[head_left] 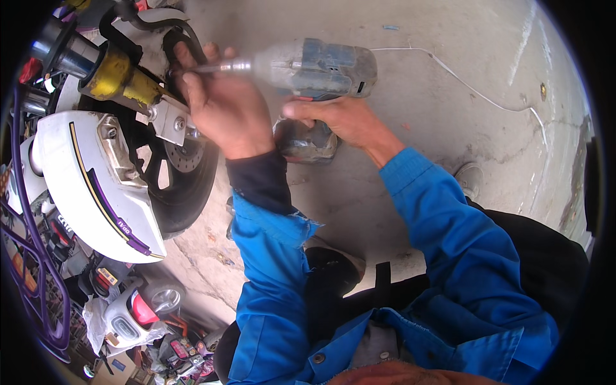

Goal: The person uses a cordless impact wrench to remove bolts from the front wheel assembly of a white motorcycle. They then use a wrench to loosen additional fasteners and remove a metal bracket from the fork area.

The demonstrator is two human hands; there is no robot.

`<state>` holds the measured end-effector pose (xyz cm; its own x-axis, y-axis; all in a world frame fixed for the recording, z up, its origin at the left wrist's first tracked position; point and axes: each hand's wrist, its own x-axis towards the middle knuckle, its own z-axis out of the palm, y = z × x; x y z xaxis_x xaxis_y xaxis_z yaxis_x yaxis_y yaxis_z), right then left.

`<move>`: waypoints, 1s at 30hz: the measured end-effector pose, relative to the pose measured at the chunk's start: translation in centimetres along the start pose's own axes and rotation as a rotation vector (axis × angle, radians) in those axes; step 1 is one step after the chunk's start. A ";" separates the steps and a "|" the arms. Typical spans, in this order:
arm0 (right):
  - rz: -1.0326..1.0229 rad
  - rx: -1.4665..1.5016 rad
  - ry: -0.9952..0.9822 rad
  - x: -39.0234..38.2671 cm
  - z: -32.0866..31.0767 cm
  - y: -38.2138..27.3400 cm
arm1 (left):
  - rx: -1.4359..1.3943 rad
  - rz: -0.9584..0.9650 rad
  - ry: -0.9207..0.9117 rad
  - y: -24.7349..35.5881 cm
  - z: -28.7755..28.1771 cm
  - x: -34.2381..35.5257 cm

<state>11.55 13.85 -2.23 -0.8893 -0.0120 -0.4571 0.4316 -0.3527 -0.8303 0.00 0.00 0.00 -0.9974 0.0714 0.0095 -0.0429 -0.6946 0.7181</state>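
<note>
My right hand is wrapped round the handle of a blue-grey cordless impact driver, its battery base below. A long shiny bit runs left from the blurred nose of the tool. Its tip reaches my left hand, whose thumb and fingers are curled about that spot, beside a black part on the front wheel of a scooter. What those fingers pinch is hidden and partly smeared. Just left of them stand a yellow fork leg with a silver bracket and a white front fender with purple trim.
A black hose curves above the wheel. Purple metal tubing runs along the left edge. Several scooter parts and a white headlight housing crowd the lower left. A thin white cord lies across the concrete floor at the right.
</note>
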 end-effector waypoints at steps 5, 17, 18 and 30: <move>-0.058 0.004 -0.019 0.9 -0.6 0.4 | -0.026 0.014 0.034 -0.3 0.8 0.0; -0.028 -0.008 -0.039 1.8 -1.0 0.9 | -0.038 0.008 -0.034 0.0 0.7 -0.4; -0.018 -0.004 -0.034 1.8 -1.1 0.9 | -0.033 0.008 -0.013 0.0 0.7 -0.4; -0.034 0.064 -0.031 2.2 -0.8 0.7 | 0.004 0.030 0.017 0.0 0.9 -0.8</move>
<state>9.97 14.34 -4.09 -0.9080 -0.0274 -0.4180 0.3911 -0.4129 -0.8225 0.80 0.61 0.64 -0.9991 0.0385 0.0189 -0.0131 -0.6935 0.7204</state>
